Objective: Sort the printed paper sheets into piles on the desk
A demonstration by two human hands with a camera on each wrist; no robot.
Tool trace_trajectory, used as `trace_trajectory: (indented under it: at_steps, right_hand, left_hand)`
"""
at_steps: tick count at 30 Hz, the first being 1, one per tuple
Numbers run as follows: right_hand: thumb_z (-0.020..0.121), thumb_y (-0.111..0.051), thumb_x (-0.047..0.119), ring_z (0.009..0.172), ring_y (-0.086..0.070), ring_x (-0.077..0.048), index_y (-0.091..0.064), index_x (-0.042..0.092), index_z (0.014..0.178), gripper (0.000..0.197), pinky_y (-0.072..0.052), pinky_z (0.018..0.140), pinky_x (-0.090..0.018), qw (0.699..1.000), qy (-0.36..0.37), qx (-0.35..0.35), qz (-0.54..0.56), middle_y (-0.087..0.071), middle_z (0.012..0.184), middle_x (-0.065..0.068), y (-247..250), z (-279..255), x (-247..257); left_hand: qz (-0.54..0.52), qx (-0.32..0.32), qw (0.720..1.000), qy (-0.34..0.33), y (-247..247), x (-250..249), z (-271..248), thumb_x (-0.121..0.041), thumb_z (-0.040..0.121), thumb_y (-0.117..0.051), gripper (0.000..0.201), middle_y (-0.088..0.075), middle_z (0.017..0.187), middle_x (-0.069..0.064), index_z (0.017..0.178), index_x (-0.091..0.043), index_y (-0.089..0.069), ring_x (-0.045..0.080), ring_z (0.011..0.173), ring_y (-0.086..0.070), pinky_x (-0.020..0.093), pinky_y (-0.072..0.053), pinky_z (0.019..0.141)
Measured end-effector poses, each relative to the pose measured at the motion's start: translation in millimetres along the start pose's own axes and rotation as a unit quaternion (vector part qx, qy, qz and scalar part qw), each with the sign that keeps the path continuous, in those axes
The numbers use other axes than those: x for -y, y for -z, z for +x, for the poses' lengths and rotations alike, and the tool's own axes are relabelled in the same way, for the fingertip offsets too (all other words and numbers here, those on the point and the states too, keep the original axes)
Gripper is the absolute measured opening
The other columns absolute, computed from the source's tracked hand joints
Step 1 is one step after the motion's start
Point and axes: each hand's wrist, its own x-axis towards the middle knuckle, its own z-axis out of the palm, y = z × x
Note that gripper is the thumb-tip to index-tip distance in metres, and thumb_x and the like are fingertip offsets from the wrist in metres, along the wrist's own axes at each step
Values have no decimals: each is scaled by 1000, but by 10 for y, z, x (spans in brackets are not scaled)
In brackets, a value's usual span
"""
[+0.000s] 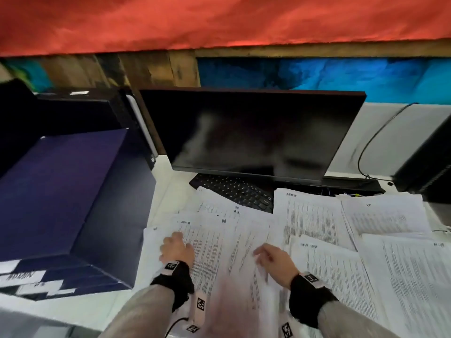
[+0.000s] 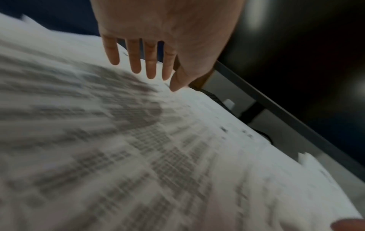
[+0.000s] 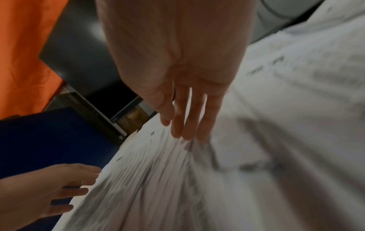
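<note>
Printed sheets (image 1: 314, 215) spread over a white desk (image 1: 170, 189).
Left hand (image 1: 177, 248) and right hand (image 1: 273, 258) hover, fingers straight; monitor (image 1: 253, 132), keyboard (image 1: 234, 189), blue box (image 1: 73, 206) behind.

Desk (image 1: 168, 172): white top. Printed sheets (image 1: 314, 215) lie spread and overlapping across its near half, in loose piles. Black keyboard (image 1: 231, 189) sits behind them, partly covered by paper. Monitor (image 1: 251, 135) stands over the keyboard. Blue box (image 1: 80, 203) at left, touching the sheets' edge. Black cable (image 1: 366, 152) at right.
</note>
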Motion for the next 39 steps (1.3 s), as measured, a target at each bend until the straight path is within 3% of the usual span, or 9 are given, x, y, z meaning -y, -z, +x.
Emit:
trace_trajectory:
  at_steps: [2, 8, 11, 14, 19, 23, 29, 35, 39]
  right_hand:
    - [91, -45, 6, 66, -58, -15, -59, 20, 96, 21, -52, 63, -31, 990, -84, 55, 101, -65, 84, -6, -354, 44, 142]
    - [89, -56, 4, 49, -42, -17, -38, 1, 132, 46, -37, 53, -30, 939, -222, 15, 260, -50, 63, -8, -816, 184, 464]
    - [89, -61, 24, 64, -48, -18, -35, 6, 135, 56, -40, 56, -27, 954, -223, -18, 198, -52, 86, -6, -914, 179, 585]
    - [88, -60, 32, 88, -57, -21, -40, 7, 123, 47, -46, 70, -29, 969, -208, -94, 91, -58, 111, -8, -1000, 143, 640]
    - [90, -55, 26, 59, -46, -11, -43, 15, 71, 25, -37, 52, -22, 974, -177, -139, -29, -51, 70, 2, -994, 66, 604]
    - [85, -60, 25, 70, -62, -16, -65, 14, 76, 15, -47, 62, -23, 978, -182, -83, -61, -67, 76, 0, -852, -74, 496]
    - [85, -57, 11, 78, -61, -14, -58, 25, 85, 14, -42, 64, -21, 977, -180, -61, -97, -66, 85, 4, -683, -180, 404]
    - [89, -47, 16, 89, -64, -21, -64, 17, 96, 18, -52, 83, -34, 979, -167, -35, -109, -70, 94, -3, -786, -204, 378]
    - [88, -51, 13, 81, -57, -20, -50, 24, 74, 18, -43, 65, -26, 981, -155, -61, -102, -61, 79, 3, -811, -228, 410]
  left_hand:
    - [-4, 14, 999, 42, 121, 253, 121, -22, 88, -54, 49, -37, 135, 13, 134, -17, -37, 32, 121, -39, 43, -37, 97]
    - [-79, 44, 996, 23, 154, 696, 391, -28, 83, -62, 56, -42, 131, 13, 133, -16, -40, 31, 123, -40, 39, -37, 102]
    - [-123, 61, 990, 11, 122, 781, 457, -27, 84, -60, 40, -49, 123, 9, 122, -20, -48, 29, 116, -45, 37, -40, 100]
    - [-140, 81, 987, -23, 104, 799, 469, -28, 83, -59, 10, -60, 106, 1, 93, -29, -58, 26, 107, -53, 38, -45, 96]
    - [-126, 88, 987, -52, 122, 784, 473, -27, 83, -60, 8, -51, 114, 4, 91, -29, -60, 26, 108, -51, 37, -45, 96]
    - [-111, 87, 989, -37, 158, 790, 525, -25, 82, -64, 38, -44, 125, 11, 117, -19, -51, 30, 111, -50, 37, -44, 99]
    - [-105, 152, 981, -54, 216, 727, 480, -21, 80, -70, 52, -39, 125, 8, 124, -17, -42, 27, 105, -54, 31, -44, 94]
    - [-142, 136, 977, -86, 262, 730, 438, -24, 88, -63, 14, -55, 95, 2, 94, -16, -53, 19, 87, -51, 23, -38, 77]
    - [-174, 133, 969, -115, 290, 821, 416, -16, 91, -59, 11, -58, 99, 2, 101, -17, -56, 20, 93, -55, 23, -41, 81]
